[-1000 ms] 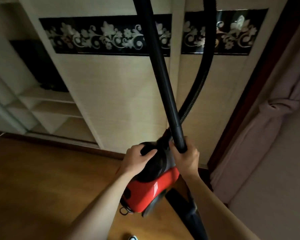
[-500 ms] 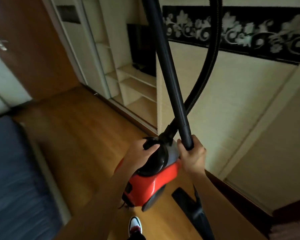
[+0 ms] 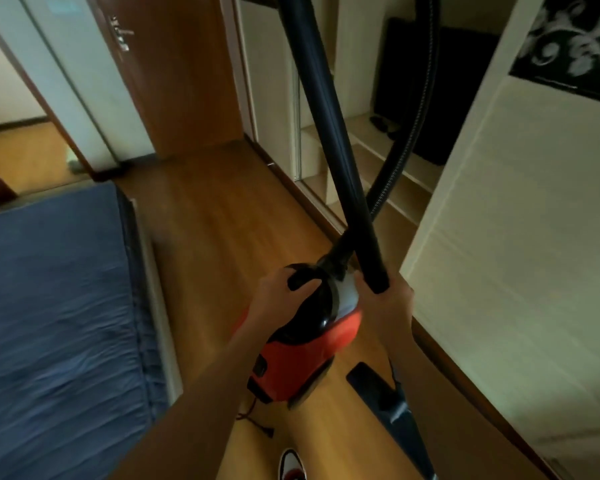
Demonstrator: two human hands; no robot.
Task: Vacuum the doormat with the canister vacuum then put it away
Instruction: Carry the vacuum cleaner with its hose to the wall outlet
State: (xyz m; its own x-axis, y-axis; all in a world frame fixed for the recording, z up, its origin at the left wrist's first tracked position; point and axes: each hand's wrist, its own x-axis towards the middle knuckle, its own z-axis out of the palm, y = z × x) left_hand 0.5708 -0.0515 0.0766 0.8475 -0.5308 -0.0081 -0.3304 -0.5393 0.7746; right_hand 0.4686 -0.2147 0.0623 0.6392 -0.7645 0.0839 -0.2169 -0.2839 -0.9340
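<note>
Two hands, fingers curled: left hand (image 3: 276, 297) grips canister vacuum (image 3: 302, 368), right hand (image 3: 387, 308) grips wand (image 3: 326, 109) slanting up-left.

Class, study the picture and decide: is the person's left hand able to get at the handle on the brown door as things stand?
Probably not. The left hand grips the carry handle of the red canister vacuum, and the door handle lies ahead across the floor, beyond arm's reach without walking.
</note>
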